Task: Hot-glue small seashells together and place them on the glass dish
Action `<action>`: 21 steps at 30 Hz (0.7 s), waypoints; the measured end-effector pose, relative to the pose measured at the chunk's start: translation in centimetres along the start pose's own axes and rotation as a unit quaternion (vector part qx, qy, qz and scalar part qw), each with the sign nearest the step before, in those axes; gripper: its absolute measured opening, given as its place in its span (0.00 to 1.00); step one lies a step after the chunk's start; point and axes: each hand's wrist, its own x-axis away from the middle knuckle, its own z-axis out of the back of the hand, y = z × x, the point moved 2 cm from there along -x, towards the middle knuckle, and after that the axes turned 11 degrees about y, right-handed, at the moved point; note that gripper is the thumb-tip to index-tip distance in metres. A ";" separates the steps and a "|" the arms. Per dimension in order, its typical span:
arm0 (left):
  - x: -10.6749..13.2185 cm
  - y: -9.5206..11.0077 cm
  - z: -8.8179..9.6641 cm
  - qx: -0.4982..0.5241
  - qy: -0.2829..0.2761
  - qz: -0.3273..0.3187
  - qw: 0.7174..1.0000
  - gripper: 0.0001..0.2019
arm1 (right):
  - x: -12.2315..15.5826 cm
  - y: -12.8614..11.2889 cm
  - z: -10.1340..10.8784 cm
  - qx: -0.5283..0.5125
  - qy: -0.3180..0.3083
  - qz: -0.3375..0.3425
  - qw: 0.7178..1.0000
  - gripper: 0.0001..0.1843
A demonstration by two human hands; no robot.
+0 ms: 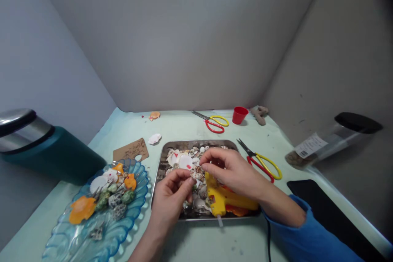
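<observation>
My left hand (172, 193) hovers over the near left part of a metal tray (161, 159), thumb and forefinger pinched together. My right hand (225, 168) is a little farther off above the same tray, also in a pinch. Whatever sits between the fingertips of either hand is too small to make out. Many shells (186, 161) fill the tray, some white with small red marks. Beneath my right hand lies a yellow glue gun (217, 199), a clear glue stick poking out of its near end. Something orange shows under the gun.
At left, a blue scalloped plate (139, 200) holds shells and orange pieces beside a teal bottle (66, 157). Brown card (132, 150) lies behind it. Two pairs of scissors (259, 161), a red cup (239, 115), a black-lidded jar (325, 143) and a black slab (325, 208) are around.
</observation>
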 end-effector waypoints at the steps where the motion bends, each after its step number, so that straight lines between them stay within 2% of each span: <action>1: 0.0 0.0 0.0 -0.002 0.000 0.002 1.000 0.12 | 0.0 0.0 0.0 0.011 0.002 0.007 1.000 0.05; 7: -0.1 -0.2 -0.1 -0.001 -0.009 0.009 1.000 0.12 | 0.0 0.2 -0.1 0.049 0.006 0.039 0.998 0.07; 13: -0.1 -0.1 0.0 -0.013 -0.001 -0.009 1.000 0.12 | 0.1 -0.1 0.2 0.059 -0.005 0.035 0.998 0.06; 21: 0.5 0.0 -0.4 -0.083 -0.029 -0.046 0.995 0.09 | 1.8 0.6 1.2 0.067 0.022 0.045 0.996 0.07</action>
